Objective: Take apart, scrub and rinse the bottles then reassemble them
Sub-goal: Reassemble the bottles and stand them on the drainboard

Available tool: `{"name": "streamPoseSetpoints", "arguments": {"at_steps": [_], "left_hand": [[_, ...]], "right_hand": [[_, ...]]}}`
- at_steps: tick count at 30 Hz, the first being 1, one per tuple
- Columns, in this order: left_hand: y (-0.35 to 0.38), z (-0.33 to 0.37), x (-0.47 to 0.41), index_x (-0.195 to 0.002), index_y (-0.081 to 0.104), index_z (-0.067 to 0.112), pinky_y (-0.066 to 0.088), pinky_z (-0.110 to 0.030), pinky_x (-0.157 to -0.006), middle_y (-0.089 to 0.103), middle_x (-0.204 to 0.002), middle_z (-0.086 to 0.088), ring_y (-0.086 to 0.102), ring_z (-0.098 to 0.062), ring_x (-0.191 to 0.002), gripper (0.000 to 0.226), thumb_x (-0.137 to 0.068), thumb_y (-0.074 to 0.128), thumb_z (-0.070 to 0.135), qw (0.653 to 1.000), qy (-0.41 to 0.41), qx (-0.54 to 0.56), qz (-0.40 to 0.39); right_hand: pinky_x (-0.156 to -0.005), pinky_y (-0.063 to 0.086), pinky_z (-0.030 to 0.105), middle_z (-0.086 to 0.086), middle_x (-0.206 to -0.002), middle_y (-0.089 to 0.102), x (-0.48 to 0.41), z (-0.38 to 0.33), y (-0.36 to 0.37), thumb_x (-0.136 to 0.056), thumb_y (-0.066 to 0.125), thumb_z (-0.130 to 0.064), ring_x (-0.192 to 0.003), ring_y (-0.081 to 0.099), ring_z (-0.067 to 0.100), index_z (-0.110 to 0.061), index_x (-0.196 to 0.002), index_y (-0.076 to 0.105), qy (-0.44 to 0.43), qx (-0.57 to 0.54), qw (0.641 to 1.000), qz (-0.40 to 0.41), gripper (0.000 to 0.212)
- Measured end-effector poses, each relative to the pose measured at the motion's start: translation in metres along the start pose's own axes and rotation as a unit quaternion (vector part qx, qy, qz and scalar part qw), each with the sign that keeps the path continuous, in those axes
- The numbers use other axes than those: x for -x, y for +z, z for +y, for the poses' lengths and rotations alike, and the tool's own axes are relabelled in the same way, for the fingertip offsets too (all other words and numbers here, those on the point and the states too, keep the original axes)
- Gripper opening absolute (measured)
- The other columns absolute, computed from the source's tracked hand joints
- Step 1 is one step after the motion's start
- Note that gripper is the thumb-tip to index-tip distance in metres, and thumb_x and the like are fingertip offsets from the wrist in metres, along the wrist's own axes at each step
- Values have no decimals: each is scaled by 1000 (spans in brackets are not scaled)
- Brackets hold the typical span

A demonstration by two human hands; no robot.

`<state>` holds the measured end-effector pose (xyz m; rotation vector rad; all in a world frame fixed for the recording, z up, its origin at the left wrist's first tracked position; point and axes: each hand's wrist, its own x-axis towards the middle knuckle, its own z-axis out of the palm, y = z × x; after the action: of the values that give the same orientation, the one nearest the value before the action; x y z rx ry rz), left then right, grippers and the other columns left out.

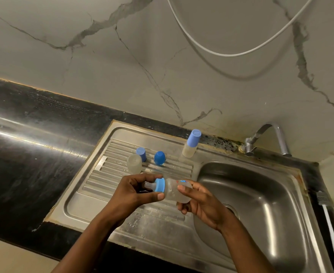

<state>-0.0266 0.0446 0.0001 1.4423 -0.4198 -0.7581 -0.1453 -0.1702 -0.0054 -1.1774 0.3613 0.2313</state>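
A: Bottle (175, 191) in both hands, held on its side over the ribbed drainboard (95, 178), just left of the sink basin (260, 196). From the head camera, I see my right hand (203, 203) wrapped around the clear body, thumb on top and fingers curled beneath.

B: And the left?

A: My left hand (131, 192) is closed on the blue collar (160, 185), thumb under it, fingers over the top. The clear teat (149, 185) points left into the palm. I cannot tell whether the collar is loose or tight on the neck.

B: What else is on the drainboard?

A: Behind my hands, a clear bottle body (134, 163) stands at the left. Just behind it, touching or nearly so, a light blue cap (141, 154). To its right, apart, a darker blue domed cap (159, 157). Farther right, at the back rim, a second bottle (191, 143) stands with its tall light blue cap on.

B: Tap?

A: Tap (268, 137) at the back right corner, spout bent over the basin. No stream visible. A brush handle (331, 229), white with a grey grip, lies along the black counter (24, 154) right of the basin. White cable (211, 50) loops across the marble wall above.
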Motion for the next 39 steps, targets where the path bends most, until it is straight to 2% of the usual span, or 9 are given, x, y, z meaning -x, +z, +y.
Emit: {"name": "streamPoseSetpoints", "arguments": {"at_steps": [7, 11, 14, 18, 21, 24, 29, 34, 39], "left_hand": [[4, 0, -1, -117, 81, 15, 64, -44, -91, 79, -112, -12, 77, -32, -102, 43, -76, 90, 5, 1000, 1, -8, -3], [4, -1, -1, -119, 81, 16, 63, -46, -93, 79, -113, -12, 76, -34, -104, 45, -76, 90, 7, 1000, 4, -5, 6], [1, -1, 0, -122, 79, 16, 62, -50, -94, 79, -115, -12, 76, -32, -106, 48, -77, 90, 7, 1000, 4, -10, 11], [-2, -2, 1, -125, 77, 13, 61, -54, -98, 79, -117, -11, 76, -31, -109, 48, -79, 88, 8, 1000, 1, -1, 16], [-1, -1, 3, -124, 78, 15, 62, -53, -96, 79, -113, -11, 76, -32, -105, 47, -78, 88, 9, 1000, 6, -7, 24], [-1, 1, 3, -121, 80, 19, 63, -51, -94, 80, -110, -12, 76, -34, -103, 47, -76, 90, 10, 1000, 7, -9, 27], [-1, 5, 2, -119, 79, 11, 64, -36, -89, 78, -119, -7, 75, -27, -109, 45, -76, 89, 5, 1000, 22, -22, -1], [5, 7, 0, -118, 80, 11, 64, -34, -85, 78, -117, -7, 76, -29, -104, 43, -77, 88, 2, 999, 36, -24, -1], [7, 6, -2, -124, 76, 14, 65, -40, -88, 78, -119, -5, 76, -29, -109, 50, -77, 88, 9, 999, 35, -11, 15]], "right_hand": [[-46, 43, 23, 22, -82, 69, 5, -13, 10, -100, 38, -70, -50, 50, 16, -12, -120, 68, 72, 106, 991, 43, 69], [-55, 45, 28, 20, -88, 73, -1, -13, 13, -95, 29, -82, -60, 57, 18, -7, -116, 70, 101, 134, 985, 44, 88], [-64, 46, 29, 7, -101, 68, -5, -5, 13, -95, 44, -79, -76, 55, 16, -20, -138, 59, 70, 87, 992, 61, 74], [-67, 42, 30, 10, -115, 59, -3, -1, 8, -86, 69, -54, -83, 54, 17, -14, -142, 49, 35, -29, 999, 13, 72], [-70, 45, 31, 12, -116, 60, -2, 2, 8, -86, 74, -31, -87, 57, 19, -11, -141, 53, 15, -56, 998, -27, 63], [-72, 52, 30, 14, -110, 64, -1, 4, 7, -92, 69, -26, -88, 62, 21, -6, -138, 57, 10, -23, 1000, -12, 51], [-61, 53, 26, 24, -100, 66, 0, 3, 3, -102, 56, -52, -69, 61, 20, -4, -135, 59, 37, -1, 999, -14, 59], [-44, 40, 21, 18, -74, 65, 0, 1, 8, -91, 35, -86, -46, 51, 13, -5, -95, 72, 133, 67, 989, 13, 89], [-46, 41, 23, 20, -76, 64, -4, 7, 14, -94, 25, -87, -52, 52, 18, -4, -91, 73, 136, 39, 990, -2, 96]]}}
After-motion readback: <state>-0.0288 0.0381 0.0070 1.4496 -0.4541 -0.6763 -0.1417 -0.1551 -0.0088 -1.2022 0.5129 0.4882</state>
